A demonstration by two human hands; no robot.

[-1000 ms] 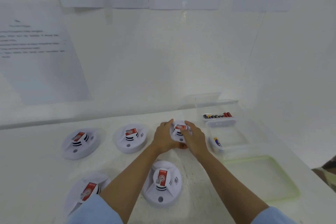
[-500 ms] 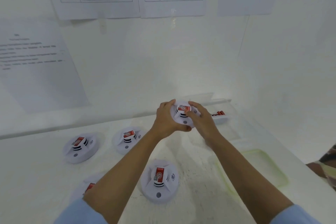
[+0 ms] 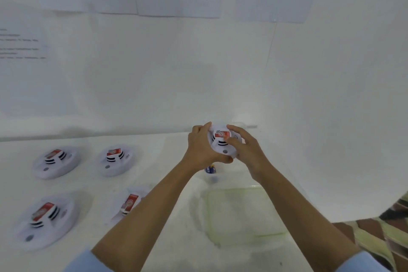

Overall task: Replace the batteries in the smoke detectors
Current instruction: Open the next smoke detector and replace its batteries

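- So, both hands grip one detector (image 3: pixel 221 141) in the air above the table (image 3: pixel 167 183), its red label facing up.
- Left hand (image 3: pixel 202 148) clasps its left rim; right hand (image 3: pixel 244 147) curls over the right side.
- Below sits a clear tray (image 3: pixel 245 214), with a battery (image 3: pixel 210 169) just beyond it.
- Four more detectors (image 3: pixel 114 158) lie to the left.

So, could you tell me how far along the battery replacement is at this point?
Nothing looks finished yet. In hand: the left hand and right hand hold one smoke detector above the table, unopened. Left: four detectors still lie closed on the table, at and. A battery shows just beneath the hands.
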